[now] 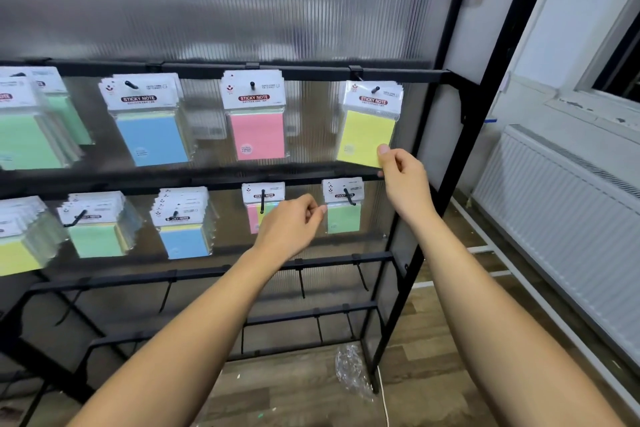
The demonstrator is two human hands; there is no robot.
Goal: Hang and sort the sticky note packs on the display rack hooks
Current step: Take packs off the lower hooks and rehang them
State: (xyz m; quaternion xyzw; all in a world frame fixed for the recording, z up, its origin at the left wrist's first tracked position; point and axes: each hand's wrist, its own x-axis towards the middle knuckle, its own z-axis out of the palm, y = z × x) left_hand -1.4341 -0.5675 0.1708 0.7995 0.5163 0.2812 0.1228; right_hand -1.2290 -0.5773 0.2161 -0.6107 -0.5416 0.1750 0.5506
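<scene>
A black display rack (446, 121) carries sticky note packs on hooks in two rows. In the top row hang green packs (31, 139), a blue pack (152, 139), a pink pack (258, 135) and a yellow pack (367, 135). My right hand (403, 177) pinches the yellow pack's lower right corner; that pack hangs tilted on its hook. Below hang a yellow pack (17, 253), a green pack (97, 239), a blue pack (185, 239), a pink pack (252, 211) and a green pack (343, 217). My left hand (289, 227), fingers curled, covers part of the lower pink pack; whether it holds anything is hidden.
Two lower rails (329, 260) carry bare hooks. A crumpled clear wrapper (351, 371) lies on the wooden floor by the rack's foot. A white radiator (561, 218) runs along the right wall under a window sill.
</scene>
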